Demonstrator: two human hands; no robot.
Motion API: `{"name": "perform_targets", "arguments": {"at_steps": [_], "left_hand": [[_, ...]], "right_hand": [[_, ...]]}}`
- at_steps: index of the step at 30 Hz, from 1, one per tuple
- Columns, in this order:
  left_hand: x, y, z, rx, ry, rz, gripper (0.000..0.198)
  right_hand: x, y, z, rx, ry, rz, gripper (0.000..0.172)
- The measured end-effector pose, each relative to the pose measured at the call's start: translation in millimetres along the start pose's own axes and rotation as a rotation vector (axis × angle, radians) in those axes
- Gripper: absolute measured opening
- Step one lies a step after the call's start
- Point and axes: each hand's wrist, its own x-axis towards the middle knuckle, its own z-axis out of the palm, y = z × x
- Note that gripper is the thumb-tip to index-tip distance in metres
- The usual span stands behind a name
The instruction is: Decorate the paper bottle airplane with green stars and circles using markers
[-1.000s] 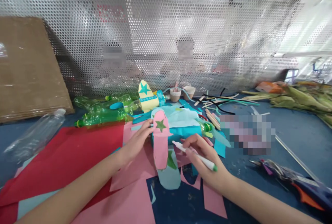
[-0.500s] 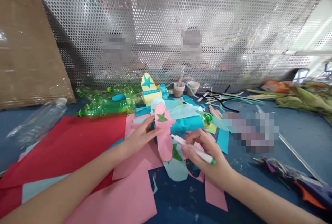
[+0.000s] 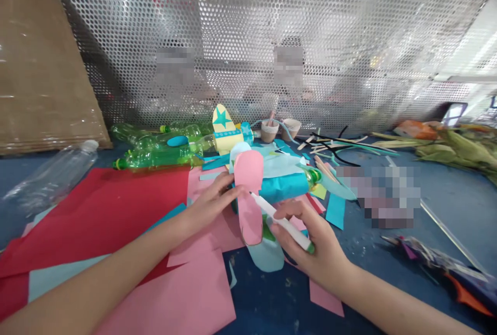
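Note:
My left hand (image 3: 217, 195) pinches a long pink paper cutout (image 3: 250, 221) at its left edge, thumb in front. The cutout's upper end (image 3: 248, 166) is rounded and plain on the side facing me. Between the fingers of my right hand (image 3: 306, 231) is a white marker pen (image 3: 281, 221) with a green end, its tip at the cutout's right side by the left thumb. Behind the cutout lies a bottle wrapped in blue paper (image 3: 285, 186) with a green neck. Below it, a light-blue paper piece (image 3: 267, 256) with a green shape is partly hidden.
Red paper (image 3: 128, 205) and pink sheets (image 3: 186, 293) cover the left. Green bottles (image 3: 163, 156), a yellow-papered bottle (image 3: 229, 141) and small pots (image 3: 269, 130) stand or lie behind. A glue gun (image 3: 438, 257) and a clear stick (image 3: 450, 234) lie right.
The green star on the pink cutout no longer shows; its upper part now appears plain and wider. The marker tip has shifted slightly left and up.

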Motion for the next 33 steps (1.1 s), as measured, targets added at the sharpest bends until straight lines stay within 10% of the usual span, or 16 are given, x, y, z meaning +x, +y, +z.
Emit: {"name": "perform_targets", "arguments": {"at_steps": [33], "left_hand": [[5, -15, -1.5, 0.058, 0.017, 0.137, 0.035]], "right_hand": [[2, -4, 2, -0.072, -0.094, -0.061, 0.014]]}}
